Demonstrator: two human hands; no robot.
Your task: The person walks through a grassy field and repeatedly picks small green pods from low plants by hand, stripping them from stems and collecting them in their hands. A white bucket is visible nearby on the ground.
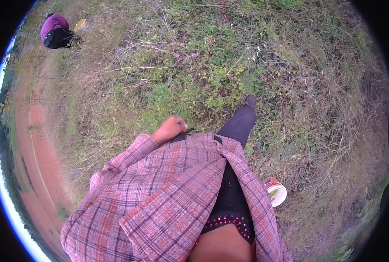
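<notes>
My left hand [174, 127] is at the front of my plaid shirt [168, 173], with its fingers curled; whether something small is inside them cannot be told. Just beside and below it a black strap or cloth [183, 135] shows at the shirt's hem. My right hand is out of view. One dark trouser leg [238, 122] and a dark shoe [250, 100] stand forward among low green plants [214, 95]. To the right of the shirt, a white bucket [280, 196] with a red patterned side leans over, and something yellow-green lies inside.
Another person [56, 31] in a purple top bends down at the far upper left, beside a yellow basket or basin [80, 25]. Dry twigs [155, 46] and tall dry grass [332, 144] cover the slope. Bare reddish soil [42, 144] stretches along the left.
</notes>
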